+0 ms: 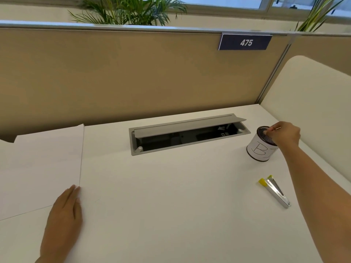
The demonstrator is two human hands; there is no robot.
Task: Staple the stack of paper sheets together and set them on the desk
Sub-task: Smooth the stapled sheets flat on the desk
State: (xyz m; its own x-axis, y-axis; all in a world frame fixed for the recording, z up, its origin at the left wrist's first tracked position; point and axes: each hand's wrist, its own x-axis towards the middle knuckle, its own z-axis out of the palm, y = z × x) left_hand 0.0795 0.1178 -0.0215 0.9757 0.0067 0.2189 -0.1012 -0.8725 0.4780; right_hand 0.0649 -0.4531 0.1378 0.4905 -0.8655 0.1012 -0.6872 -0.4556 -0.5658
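Nearest, the left hand [62, 219] lies flat with straight fingers, its tips touching the near corner of the stack of white paper sheets [43, 164], which rests on the white desk [161, 186] at the left. Well apart to the right, the yellow-tipped metal stapler [275, 190] lies swung open and untouched, so I judge stapling not yet begun. Farther back, the right hand [284, 134] pinches a thin pale strip [276, 128], too small to identify, over the black mesh cup with a white paper label [261, 149], perhaps fetching staples.

Shiny metal stapler [276, 191], matt desk [171, 196]
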